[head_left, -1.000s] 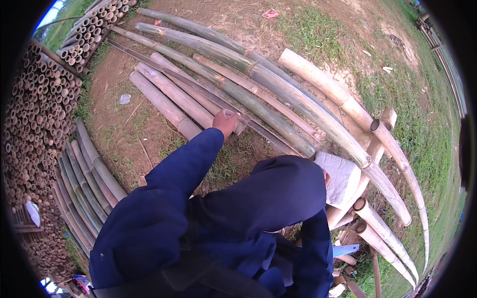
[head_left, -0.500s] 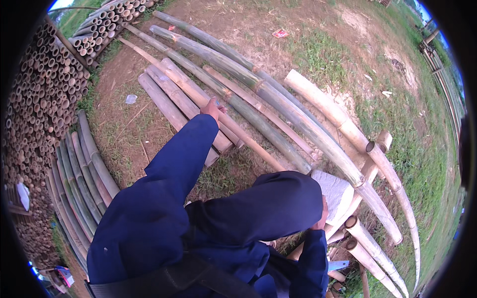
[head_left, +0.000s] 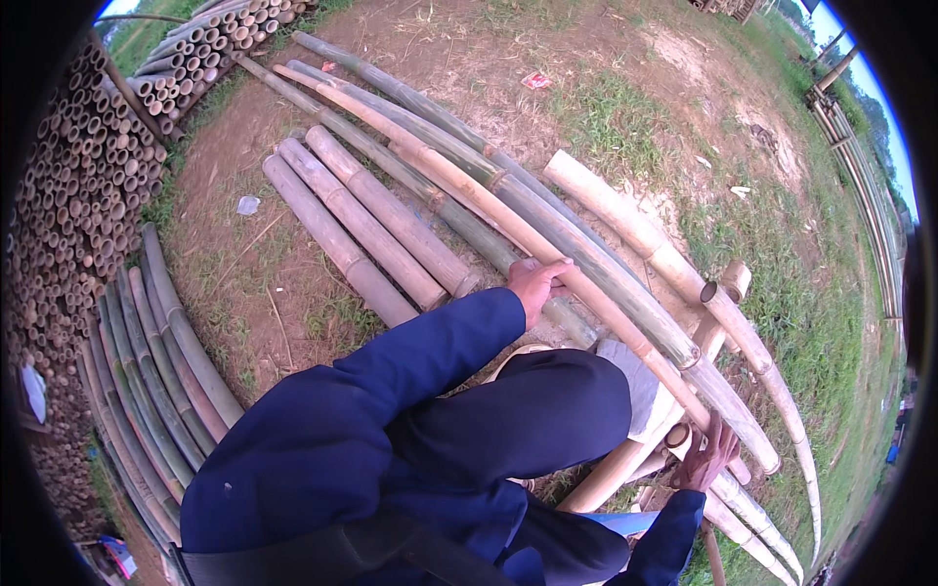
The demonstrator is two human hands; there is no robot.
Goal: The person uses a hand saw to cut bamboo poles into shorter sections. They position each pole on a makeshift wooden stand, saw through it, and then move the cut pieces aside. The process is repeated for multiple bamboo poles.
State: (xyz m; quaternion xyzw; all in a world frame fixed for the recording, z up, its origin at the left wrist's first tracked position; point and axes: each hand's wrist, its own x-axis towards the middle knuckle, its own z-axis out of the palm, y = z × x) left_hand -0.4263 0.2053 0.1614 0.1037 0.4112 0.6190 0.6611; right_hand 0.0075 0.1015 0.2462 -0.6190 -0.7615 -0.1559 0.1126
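A long, slim tan bamboo pole (head_left: 618, 317) slants from far left to near right, above thicker greenish poles (head_left: 576, 230). My left hand (head_left: 533, 289) grips its middle stretch, fingers laid across it. Down at its near end, my right hand (head_left: 705, 457) is closed round the pole, beside the cut end of another bamboo piece (head_left: 678, 436). Below the poles, a grey block (head_left: 640, 391) lies beside my bent knee, partly hidden. A light blue, flat strip (head_left: 625, 523) shows near my right sleeve; its kind is unclear.
Several short bamboo lengths (head_left: 342, 190) lie left of the long poles. A large stack of cut bamboo (head_left: 88, 166) rises at far left, with curved-looking green poles (head_left: 161, 366) nearer. To the right, a thick pale piece (head_left: 625, 215) and a hollow pole (head_left: 747, 327) rest near a crosspiece.
The slim pole has moved right, off the short lengths and over the thick poles. My left hand went right with it; my right hand left my knee and took hold of the near end.
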